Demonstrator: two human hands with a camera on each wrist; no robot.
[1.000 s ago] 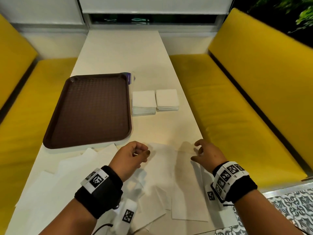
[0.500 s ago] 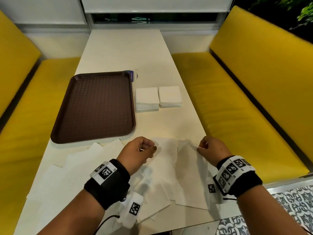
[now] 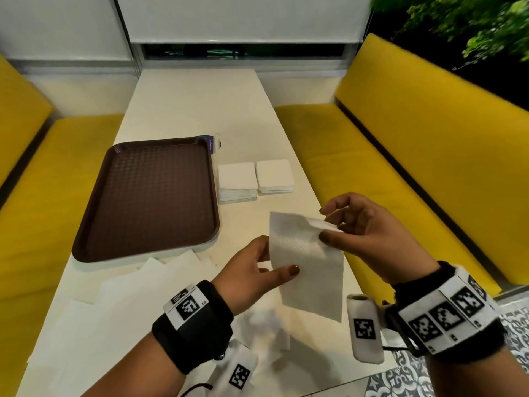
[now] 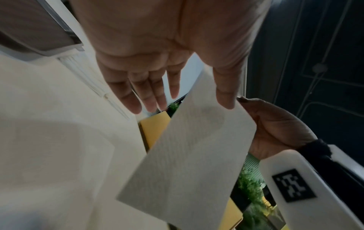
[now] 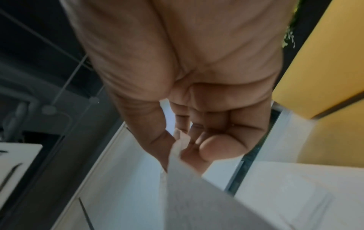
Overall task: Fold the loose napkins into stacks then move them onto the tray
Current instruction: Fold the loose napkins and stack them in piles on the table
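Table (image 3: 197, 110) pile (image 3: 120, 305) left below; one napkin (image 3: 306, 262) now lifted clear, pinched in left grip (image 3: 254, 270) and right grip (image 3: 369, 233), ready for folding.

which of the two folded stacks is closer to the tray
The left stack, thicker of the two: it sits right beside the tray edge, while the right stack lies on its far side, toward the table edge.
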